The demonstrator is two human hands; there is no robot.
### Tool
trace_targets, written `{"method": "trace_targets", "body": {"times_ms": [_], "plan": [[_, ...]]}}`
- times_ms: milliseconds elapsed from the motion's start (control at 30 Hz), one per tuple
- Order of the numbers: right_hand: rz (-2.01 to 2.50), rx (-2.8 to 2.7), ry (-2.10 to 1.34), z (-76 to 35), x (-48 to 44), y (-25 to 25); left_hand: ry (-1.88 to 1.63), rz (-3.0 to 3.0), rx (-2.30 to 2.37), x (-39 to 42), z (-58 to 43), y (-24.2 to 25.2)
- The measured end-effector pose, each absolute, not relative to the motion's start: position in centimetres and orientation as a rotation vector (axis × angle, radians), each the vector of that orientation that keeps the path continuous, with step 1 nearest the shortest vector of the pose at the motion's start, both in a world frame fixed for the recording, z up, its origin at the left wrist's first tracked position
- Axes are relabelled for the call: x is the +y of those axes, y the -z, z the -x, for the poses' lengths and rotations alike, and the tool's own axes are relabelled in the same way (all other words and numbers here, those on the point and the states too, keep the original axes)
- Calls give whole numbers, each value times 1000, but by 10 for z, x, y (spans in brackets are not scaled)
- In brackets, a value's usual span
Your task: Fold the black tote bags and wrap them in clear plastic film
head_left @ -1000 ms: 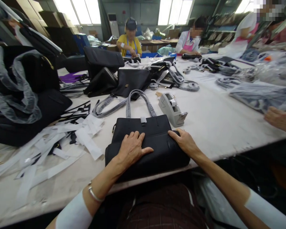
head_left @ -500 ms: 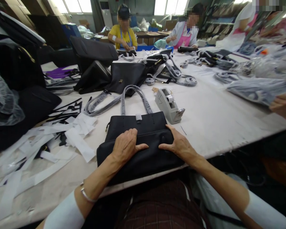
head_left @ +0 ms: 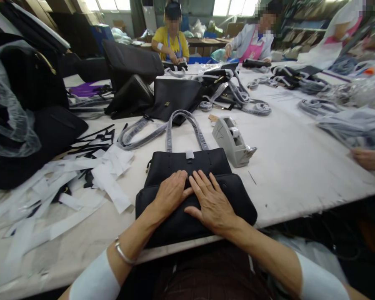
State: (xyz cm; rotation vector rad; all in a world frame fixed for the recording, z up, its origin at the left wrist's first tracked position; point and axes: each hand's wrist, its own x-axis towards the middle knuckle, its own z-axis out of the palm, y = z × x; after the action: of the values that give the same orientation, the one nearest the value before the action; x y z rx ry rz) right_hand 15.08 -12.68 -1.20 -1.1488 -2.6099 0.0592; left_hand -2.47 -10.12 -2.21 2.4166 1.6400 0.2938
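A black handbag [head_left: 237,200] lies on the table's front edge before me, its plastic-wrapped handle [head_left: 187,114] standing up at the far side. A small white wrap covers the clasp tab [head_left: 190,154]. My left hand [head_left: 171,191] rests flat on the bag's left half, thumb stretched to the right. Beside it, my right hand [head_left: 211,200] lies flat on the middle of the bag with fingers extended and thumb out. The fingertips of both hands are close together. Neither hand grips anything.
A grey tape dispenser [head_left: 233,141] stands right behind the bag. White paper strips [head_left: 109,179] and black strips are heaped at left. Black bags [head_left: 178,98] and wrapped straps lie farther back. Two co-workers sit opposite; another person's hand [head_left: 368,159] holds plastic-wrapped material at right.
My right hand has moved left from the bag's right edge to its middle and now lies flat. My left hand stays on the bag. The camera view has shifted slightly.
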Motion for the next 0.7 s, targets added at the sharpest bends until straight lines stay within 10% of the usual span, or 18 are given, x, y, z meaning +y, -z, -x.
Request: {"method": "trace_targets", "body": {"times_ms": [700], "plan": [[1192, -2515, 19, -161, -118, 46, -730, -1710, 1670, -148, 112, -22]]}}
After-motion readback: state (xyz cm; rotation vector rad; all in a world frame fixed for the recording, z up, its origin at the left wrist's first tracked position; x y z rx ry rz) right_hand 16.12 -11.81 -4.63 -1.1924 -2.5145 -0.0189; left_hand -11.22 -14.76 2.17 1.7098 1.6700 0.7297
